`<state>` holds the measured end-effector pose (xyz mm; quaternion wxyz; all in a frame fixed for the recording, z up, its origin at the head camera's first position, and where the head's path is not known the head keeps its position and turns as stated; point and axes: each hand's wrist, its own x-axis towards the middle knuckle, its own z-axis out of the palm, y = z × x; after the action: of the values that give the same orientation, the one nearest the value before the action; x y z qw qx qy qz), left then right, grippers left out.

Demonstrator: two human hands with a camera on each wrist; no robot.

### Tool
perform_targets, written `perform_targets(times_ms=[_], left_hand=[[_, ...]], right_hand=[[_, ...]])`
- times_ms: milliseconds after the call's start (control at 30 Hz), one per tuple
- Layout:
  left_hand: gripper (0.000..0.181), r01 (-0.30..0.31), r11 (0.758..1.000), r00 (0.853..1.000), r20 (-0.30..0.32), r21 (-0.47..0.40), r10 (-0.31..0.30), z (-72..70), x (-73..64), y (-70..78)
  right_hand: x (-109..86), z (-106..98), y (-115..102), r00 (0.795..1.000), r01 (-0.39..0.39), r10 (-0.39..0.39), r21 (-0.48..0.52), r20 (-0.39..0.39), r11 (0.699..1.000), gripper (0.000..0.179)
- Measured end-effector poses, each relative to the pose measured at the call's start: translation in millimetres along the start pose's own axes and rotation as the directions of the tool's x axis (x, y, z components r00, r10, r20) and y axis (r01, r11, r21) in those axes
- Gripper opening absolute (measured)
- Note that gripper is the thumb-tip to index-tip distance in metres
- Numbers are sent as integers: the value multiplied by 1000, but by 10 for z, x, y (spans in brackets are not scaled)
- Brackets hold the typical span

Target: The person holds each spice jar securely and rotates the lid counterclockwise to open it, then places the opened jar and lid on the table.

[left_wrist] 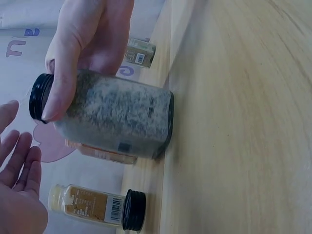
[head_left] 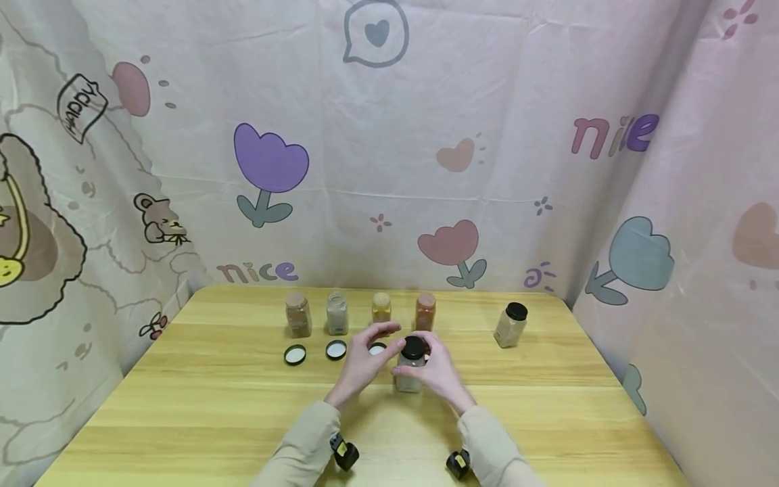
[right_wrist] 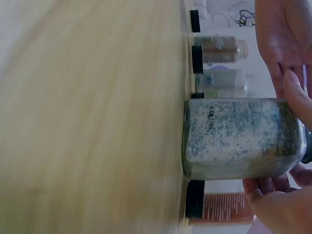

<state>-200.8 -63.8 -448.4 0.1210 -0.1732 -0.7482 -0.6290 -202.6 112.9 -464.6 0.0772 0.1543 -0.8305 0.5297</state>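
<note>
A square glass jar [head_left: 409, 383] with a black lid [head_left: 414, 348] stands upright at the table's middle, holding greyish-white contents. My right hand [head_left: 441, 370] grips it near the top, thumb across its front, as the left wrist view shows on the jar [left_wrist: 117, 112]. To the left, my left hand [head_left: 363, 362] is held beside the lid with fingers apart and loosely bent. In the left wrist view this hand [left_wrist: 19, 195] has nothing between its fingers. The right wrist view shows the jar's speckled side [right_wrist: 234, 131] up close.
Behind stand lidless jars: brown [head_left: 299, 316], whitish [head_left: 337, 315], yellow [head_left: 381, 308] and orange-red [head_left: 425, 312]. Black-rimmed lids [head_left: 295, 355] lie in front of them, one [head_left: 377, 348] partly behind my left hand. A black-lidded jar [head_left: 511, 326] stands at the right on the wooden table [head_left: 182, 406].
</note>
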Motion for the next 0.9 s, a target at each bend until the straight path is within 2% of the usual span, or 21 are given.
perform_targets(times_ms=[100,200,333,433,600,767,900], left_hand=[[33,11,1000,1000,11,19,-11,-9,-4,10],[34,7,1000,1000,18,28,-8,-13,-4,9],[35,0,999,1000,28,36,-1,-27,1,2],[35,-4,999,999,53,36,2,-31,5,-18],[39,-10,999,993,118,52,4,-6,13,-28],[45,-16,997,982,188,79,0,7,20,-18],[47,-13,997,976,218,78,-5,10,25,-18]], right_hand=[[3,15,-12,1000,-16,15,37,20,999,69],[16,-34,7,996,-24,15,97,89,995,74],[40,-167,89,975,-4,-31,161,220,987,75],[47,-225,168,959,6,-64,209,275,978,69],[59,-219,245,946,6,-86,246,313,969,59],[73,-195,245,950,-22,-52,231,307,973,56],[79,-187,223,951,-29,-40,218,306,976,56]])
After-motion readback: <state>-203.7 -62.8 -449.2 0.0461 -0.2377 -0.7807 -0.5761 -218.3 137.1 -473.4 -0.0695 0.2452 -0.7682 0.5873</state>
